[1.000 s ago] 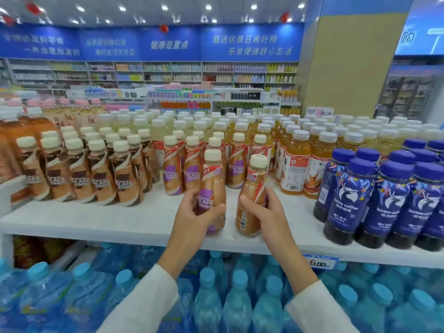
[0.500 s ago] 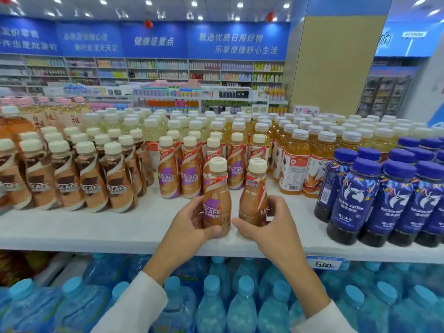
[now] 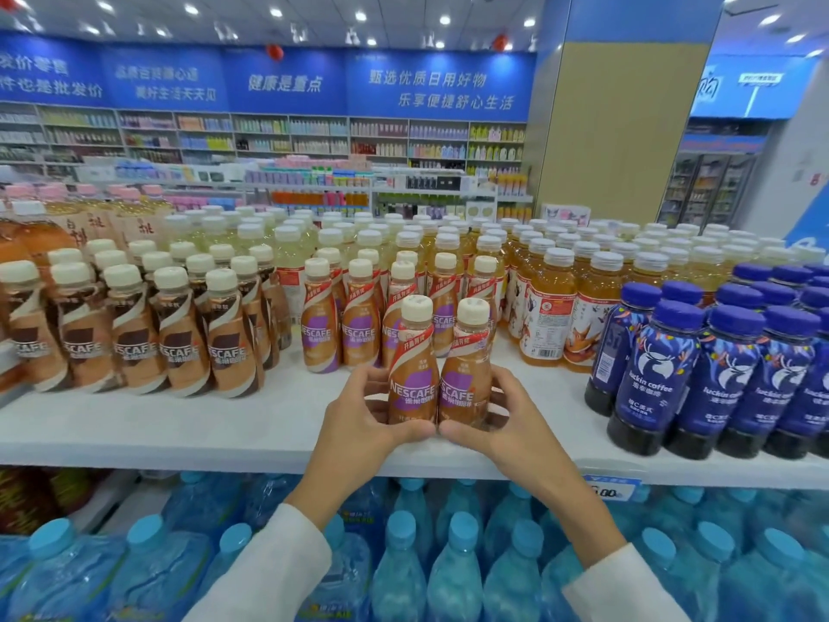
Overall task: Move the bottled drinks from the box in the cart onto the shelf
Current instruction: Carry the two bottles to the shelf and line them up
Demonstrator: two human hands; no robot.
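both nescafe bottles have come together since a second ago, now upright and touching on the white shelf [image 3: 179, 424]. left hand [image 3: 359, 424] fingers grasp the left nescafe bottle [image 3: 412, 374]; right hand [image 3: 507, 424] fingers grasp the right nescafe bottle [image 3: 464, 374], near the purple-labelled row [image 3: 341, 325].

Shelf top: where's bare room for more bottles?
Bare white shelf in front of the brown-label Nescafe row, left of the left hand. Another patch between the right hand and the Luckin coffee bottles. Behind is crowded.
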